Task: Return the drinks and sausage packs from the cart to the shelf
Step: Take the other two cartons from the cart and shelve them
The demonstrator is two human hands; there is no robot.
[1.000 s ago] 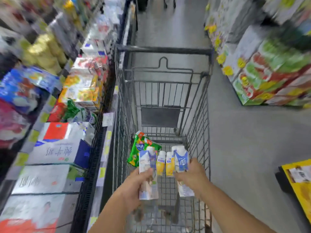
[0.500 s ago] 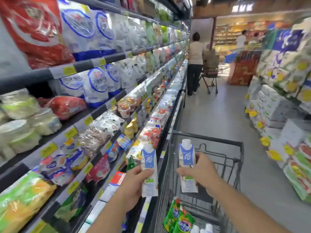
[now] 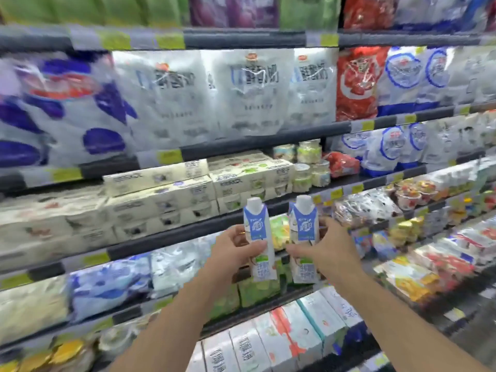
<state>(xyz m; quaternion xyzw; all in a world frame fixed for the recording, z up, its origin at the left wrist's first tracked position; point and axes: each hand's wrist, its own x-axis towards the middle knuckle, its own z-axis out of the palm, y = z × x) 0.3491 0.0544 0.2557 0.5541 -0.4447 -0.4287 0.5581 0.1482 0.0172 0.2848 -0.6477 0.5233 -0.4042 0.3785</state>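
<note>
The cart is gone from view; the shelf (image 3: 241,226) is now faced. Each drink carton, left (image 3: 259,237) and right (image 3: 304,234), is clamped upright in the left hand (image 3: 236,253) and right hand (image 3: 327,248), probably near placement, though blur hides the slot.

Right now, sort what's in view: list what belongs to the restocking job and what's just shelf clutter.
Job:
- left drink carton, in left hand
- right drink carton, in right hand
- shelf

Just there:
- white milk bags
- red bag
- cream multipack boxes
- yogurt jars
- boxed cartons below

A supermarket; tiered shelves (image 3: 241,146) of packaged dairy (image 3: 249,89); price tags (image 3: 169,40).
</note>
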